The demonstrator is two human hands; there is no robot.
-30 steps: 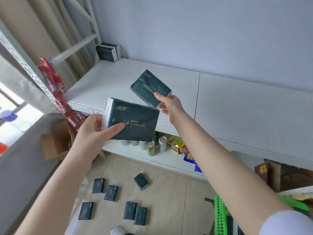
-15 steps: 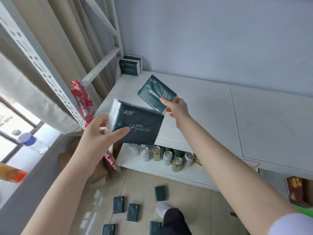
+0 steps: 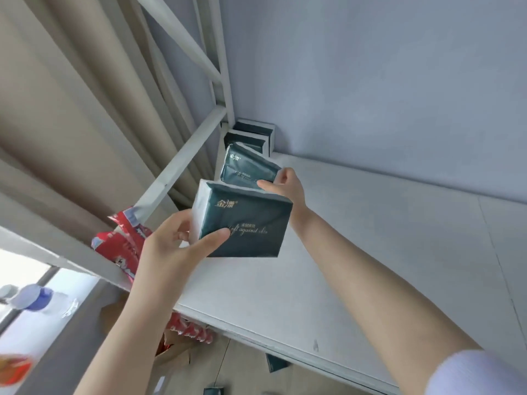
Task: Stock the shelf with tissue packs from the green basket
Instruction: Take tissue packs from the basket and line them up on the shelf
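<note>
My left hand [image 3: 174,240] grips a dark green tissue pack [image 3: 245,223] by its left end, above the front left of the white shelf [image 3: 370,238]. My right hand [image 3: 285,186] pinches a second dark green tissue pack [image 3: 248,168] by its right end and holds it tilted near the shelf's back left corner. Just behind it, two tissue packs [image 3: 251,135] stand in that corner against the wall. The green basket is out of view.
The shelf's white frame post and brace [image 3: 182,155] run along the left. Red snack bags [image 3: 125,240] hang at the frame's left side. A beige curtain [image 3: 71,109] hangs beyond. A few tissue packs [image 3: 276,363] lie on the floor below.
The view has moved closer to the shelf's left corner. My right hand has carried its pack back toward the two standing packs. My left hand still holds its pack.
</note>
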